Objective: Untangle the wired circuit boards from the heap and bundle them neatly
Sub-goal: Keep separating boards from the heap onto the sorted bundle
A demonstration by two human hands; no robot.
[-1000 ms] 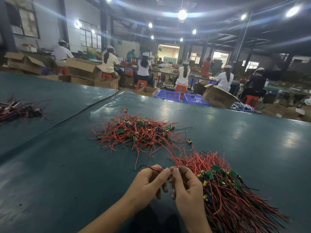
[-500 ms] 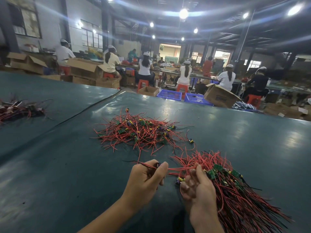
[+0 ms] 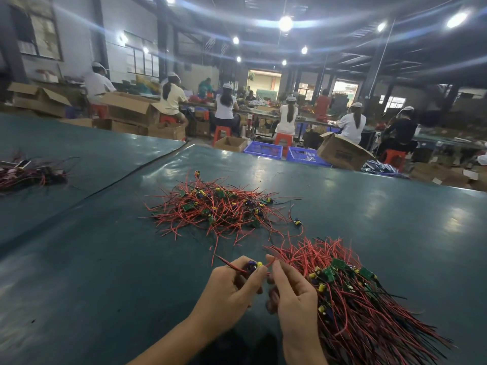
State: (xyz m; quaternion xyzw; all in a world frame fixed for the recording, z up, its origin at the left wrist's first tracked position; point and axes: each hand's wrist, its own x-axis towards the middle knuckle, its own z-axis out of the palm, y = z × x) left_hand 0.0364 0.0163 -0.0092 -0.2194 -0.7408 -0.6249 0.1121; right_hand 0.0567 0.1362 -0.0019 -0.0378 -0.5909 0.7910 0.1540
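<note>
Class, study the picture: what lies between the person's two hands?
In the head view, one wired circuit board with a yellow capacitor, pinched by the left hand; its red wire runs to the right hand.

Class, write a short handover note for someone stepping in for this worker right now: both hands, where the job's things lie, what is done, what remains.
Left hand pinches one wired board by its parts.
Right hand pinches a red wire running from it.
The tangled heap lies further out on the table; the neat bundle lies just right of the right hand.
Done: many boards are bundled.
Left: add this board to the bundle, then work through the heap.
</note>
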